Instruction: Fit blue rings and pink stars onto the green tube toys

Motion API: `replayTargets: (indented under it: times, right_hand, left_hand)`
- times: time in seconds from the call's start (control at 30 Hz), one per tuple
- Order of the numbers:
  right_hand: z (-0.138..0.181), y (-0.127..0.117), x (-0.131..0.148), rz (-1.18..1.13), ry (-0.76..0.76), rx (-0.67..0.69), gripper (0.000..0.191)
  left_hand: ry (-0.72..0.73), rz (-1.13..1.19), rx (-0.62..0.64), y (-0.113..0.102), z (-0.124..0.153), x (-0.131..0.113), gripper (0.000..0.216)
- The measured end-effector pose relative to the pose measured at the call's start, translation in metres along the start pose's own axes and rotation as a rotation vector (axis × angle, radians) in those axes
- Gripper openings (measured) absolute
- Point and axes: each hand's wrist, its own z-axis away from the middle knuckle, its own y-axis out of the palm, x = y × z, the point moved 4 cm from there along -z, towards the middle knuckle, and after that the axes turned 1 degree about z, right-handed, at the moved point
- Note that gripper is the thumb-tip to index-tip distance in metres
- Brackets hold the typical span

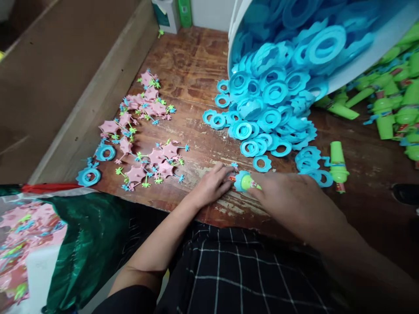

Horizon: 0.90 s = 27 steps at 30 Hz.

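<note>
My right hand (288, 198) is closed around a green toy piece with a blue ring fitted on it (245, 181), held just above the worn wooden table (193, 74). My left hand (214, 183) rests on the table right beside it, fingers curled and pinched at the toy's red-tipped end. A heap of blue plastic rings (268, 113) spills from a tipped white bucket (360, 56) straight ahead. Pink star-shaped pieces with small green and blue sprigs (153, 161) lie scattered to the left.
Green toy bodies (393, 109) are piled at the right, one lone green piece (338, 163) nearer. A green bag holding more pink pieces (36, 235) sits at lower left. A brown board (59, 83) borders the table's left side. Cartons (170, 15) stand at the back.
</note>
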Motion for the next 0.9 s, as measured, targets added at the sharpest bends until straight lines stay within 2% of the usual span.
replayTargets:
  times: [0.07,0.2,0.27,0.3,0.33,0.37,0.43,0.47,0.53,0.6,0.67,0.73,0.77,0.83,0.9]
  right_hand:
    - [0.004,0.02,-0.013,-0.159,0.048,-0.07,0.028]
    - [0.025,0.057,-0.047,-0.544,-0.016,-0.365,0.037]
    - [0.037,0.063,-0.083,-0.617,0.056,-0.546,0.032]
    - [0.043,0.063,-0.107,-0.6,0.153,-0.635,0.029]
    - [0.048,0.061,-0.134,-0.544,0.286,-0.726,0.028]
    - [0.05,0.061,-0.159,-0.475,0.391,-0.734,0.028]
    - [0.048,0.065,-0.207,-0.379,0.546,-0.597,0.038]
    - [0.045,0.068,-0.226,-0.375,0.574,-0.544,0.041]
    - [0.04,0.075,-0.253,-0.387,0.588,-0.457,0.047]
    - [0.038,0.083,-0.266,-0.386,0.587,-0.421,0.045]
    - [0.041,0.088,-0.27,-0.357,0.606,-0.414,0.035]
    - [0.049,0.089,-0.269,-0.3,0.653,-0.461,0.024]
    - [0.054,0.087,-0.267,-0.271,0.678,-0.513,0.025]
    - [0.065,0.082,-0.257,-0.27,0.719,-0.644,0.032]
    - [0.074,0.08,-0.239,-0.452,0.731,-0.734,0.037]
  left_hand:
    - [0.012,-0.086,-0.065,-0.01,0.002,-0.005,0.043]
    - [0.057,-0.344,-0.205,-0.029,-0.001,-0.034,0.048]
    - [0.079,-0.491,-0.315,-0.031,-0.013,-0.054,0.037]
    - [0.096,-0.551,-0.332,-0.026,-0.023,-0.063,0.033]
    - [0.115,-0.6,-0.303,-0.017,-0.035,-0.071,0.029]
    - [0.135,-0.638,-0.226,-0.004,-0.048,-0.076,0.027]
    - [0.142,-0.697,0.017,0.029,-0.074,-0.08,0.019]
    - [0.121,-0.718,0.129,0.044,-0.085,-0.078,0.014]
    - [0.039,-0.749,0.254,0.066,-0.102,-0.07,0.015]
    - [-0.02,-0.763,0.292,0.076,-0.11,-0.06,0.019]
    - [-0.028,-0.764,0.296,0.077,-0.113,-0.054,0.018]
    - [-0.003,-0.728,0.28,0.071,-0.113,-0.051,0.012]
    - [0.013,-0.687,0.259,0.066,-0.112,-0.05,0.01]
    - [0.031,-0.527,0.177,0.052,-0.112,-0.05,0.016]
    - [0.025,-0.28,0.021,0.034,-0.11,-0.05,0.025]
